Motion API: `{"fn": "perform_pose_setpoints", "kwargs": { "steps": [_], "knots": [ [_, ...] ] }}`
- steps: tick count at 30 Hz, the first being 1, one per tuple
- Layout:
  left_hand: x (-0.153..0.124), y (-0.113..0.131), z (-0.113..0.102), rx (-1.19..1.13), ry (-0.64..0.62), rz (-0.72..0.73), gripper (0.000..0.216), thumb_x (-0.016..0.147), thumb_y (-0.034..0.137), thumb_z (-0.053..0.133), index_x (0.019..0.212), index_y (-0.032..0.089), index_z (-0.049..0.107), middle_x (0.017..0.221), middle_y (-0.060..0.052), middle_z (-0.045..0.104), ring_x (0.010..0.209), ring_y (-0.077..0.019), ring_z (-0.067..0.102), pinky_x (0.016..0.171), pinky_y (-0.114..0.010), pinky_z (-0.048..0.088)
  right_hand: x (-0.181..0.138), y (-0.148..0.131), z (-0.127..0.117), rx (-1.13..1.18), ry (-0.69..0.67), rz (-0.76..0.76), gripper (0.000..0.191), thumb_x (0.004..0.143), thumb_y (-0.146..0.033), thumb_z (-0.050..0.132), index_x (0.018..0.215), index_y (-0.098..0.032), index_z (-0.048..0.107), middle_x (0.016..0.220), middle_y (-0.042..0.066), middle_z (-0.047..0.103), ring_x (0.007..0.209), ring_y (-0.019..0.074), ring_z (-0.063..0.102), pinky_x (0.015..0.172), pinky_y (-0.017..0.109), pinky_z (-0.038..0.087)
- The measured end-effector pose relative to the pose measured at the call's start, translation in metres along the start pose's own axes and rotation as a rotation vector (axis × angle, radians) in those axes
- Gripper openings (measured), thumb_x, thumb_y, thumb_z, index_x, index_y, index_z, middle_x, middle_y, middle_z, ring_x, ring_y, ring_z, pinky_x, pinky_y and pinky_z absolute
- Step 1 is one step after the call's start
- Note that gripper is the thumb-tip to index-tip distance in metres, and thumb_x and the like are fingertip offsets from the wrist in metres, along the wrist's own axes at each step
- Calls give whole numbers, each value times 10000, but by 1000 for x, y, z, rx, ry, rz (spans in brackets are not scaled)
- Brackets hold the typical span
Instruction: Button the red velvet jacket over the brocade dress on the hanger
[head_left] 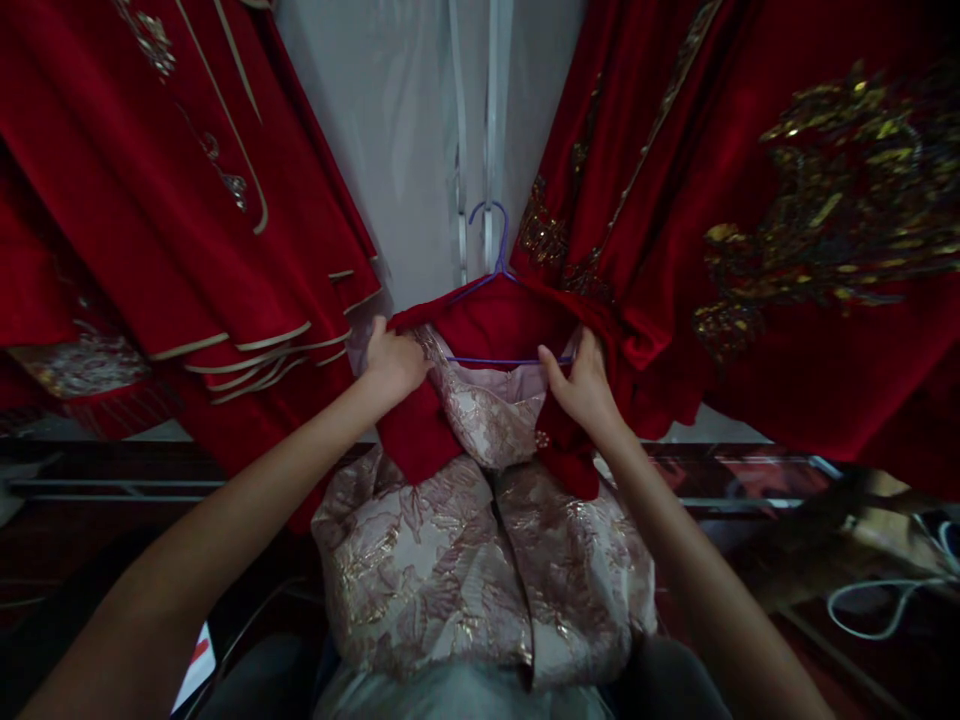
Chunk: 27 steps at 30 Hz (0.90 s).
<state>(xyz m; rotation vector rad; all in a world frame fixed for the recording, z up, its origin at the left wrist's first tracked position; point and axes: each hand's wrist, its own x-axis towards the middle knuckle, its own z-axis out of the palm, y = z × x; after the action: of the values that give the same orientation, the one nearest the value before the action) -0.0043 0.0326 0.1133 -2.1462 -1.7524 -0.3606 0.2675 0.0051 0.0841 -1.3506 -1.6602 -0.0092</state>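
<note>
A purple wire hanger [501,240] sits inside a red jacket [424,425] and a pink-gold brocade dress [495,425]. My left hand [396,362] is closed on the jacket's left shoulder, close to the dress strap. On the other side, my right hand [589,385] pinches the jacket's right shoulder near the hanger's end, thumb pointing up. The hanger's bottom bar shows across the neckline, and its hook stands up, apart from any rail. The brocade skirt [420,560] spreads below over my lap. Fingertips of both hands are partly hidden by the cloth.
Long red garments with pale piping [225,230] hang at the left. More red garments with gold sequins [825,220] hang at the right. A pale cover [375,120] hangs behind, between them. Low metal rails [135,490] run near the floor, and a white cable [870,610] lies at the right.
</note>
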Motion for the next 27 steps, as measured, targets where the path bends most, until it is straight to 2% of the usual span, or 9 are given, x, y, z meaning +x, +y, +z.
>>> {"fn": "perform_pose_setpoints", "kwargs": {
  "steps": [3, 6, 12, 14, 17, 19, 23, 25, 27],
  "knots": [
    [13, -4, -14, -8, -38, -81, 479, 776, 532, 462, 965, 153, 688, 922, -147, 698, 1130, -393, 500, 1020, -609, 17, 25, 17, -17, -183, 13, -12, 665, 876, -568, 333, 1302, -58, 362, 1259, 247, 471, 1205, 336, 428, 984, 467, 343],
    [22, 3, -15, 27, -45, -129, 506, 768, 496, 466, 1103, 155, 633, 1014, -160, 684, 1175, -407, 468, 1015, -638, -20, 43, 29, -27, -345, 11, 5, 580, 890, -554, 295, 1193, -89, 465, 1145, 227, 549, 1091, 338, 503, 908, 455, 386],
    [23, 1, -18, 102, -124, -145, 488, 757, 476, 465, 1035, 122, 653, 1003, -194, 682, 1058, -402, 562, 1016, -664, -17, 46, 41, -42, -530, 58, -64, 563, 872, -587, 312, 1040, -102, 543, 1048, 219, 585, 1012, 335, 521, 847, 428, 400],
    [24, -6, -22, 84, -166, -147, 473, 749, 474, 477, 1008, 121, 656, 1031, -204, 673, 1060, -402, 562, 1023, -659, 30, 48, 43, -47, -561, 60, -92, 571, 850, -617, 339, 982, -110, 567, 1014, 216, 596, 986, 331, 529, 824, 421, 406],
    [27, -19, -24, 10, -222, -169, 456, 731, 452, 503, 1026, 132, 638, 1102, -211, 644, 1101, -410, 536, 1011, -653, 136, 59, 46, -59, -565, -27, -80, 587, 793, -680, 396, 885, -137, 599, 873, 181, 626, 862, 298, 570, 744, 382, 426],
    [29, -29, -21, -91, -243, -172, 418, 723, 410, 507, 1035, 160, 629, 1129, -177, 641, 1095, -378, 548, 1000, -601, 242, 69, 48, -70, -544, -147, -21, 593, 730, -727, 448, 803, -163, 617, 735, 125, 624, 737, 261, 584, 674, 348, 429],
    [27, -49, -12, -484, -340, -71, 379, 677, 340, 509, 994, 176, 636, 1050, -92, 681, 949, -238, 621, 868, -332, 452, 81, 54, -95, -370, -450, 108, 573, 652, -748, 523, 706, -188, 637, 609, 40, 593, 600, 191, 562, 588, 293, 412],
    [23, -56, -9, -734, -403, -45, 374, 659, 359, 539, 969, 178, 645, 1020, -68, 691, 898, -193, 631, 801, -264, 474, 80, 58, -102, -195, -502, 133, 558, 684, -725, 517, 758, -188, 647, 673, 31, 617, 621, 170, 560, 586, 274, 410],
    [17, -60, -8, -929, -484, -94, 392, 656, 420, 581, 960, 184, 652, 1009, -73, 697, 872, -180, 638, 767, -257, 482, 76, 62, -103, -29, -476, 136, 547, 722, -709, 488, 786, -186, 632, 716, 27, 617, 634, 155, 546, 582, 264, 407]
  ]
}}
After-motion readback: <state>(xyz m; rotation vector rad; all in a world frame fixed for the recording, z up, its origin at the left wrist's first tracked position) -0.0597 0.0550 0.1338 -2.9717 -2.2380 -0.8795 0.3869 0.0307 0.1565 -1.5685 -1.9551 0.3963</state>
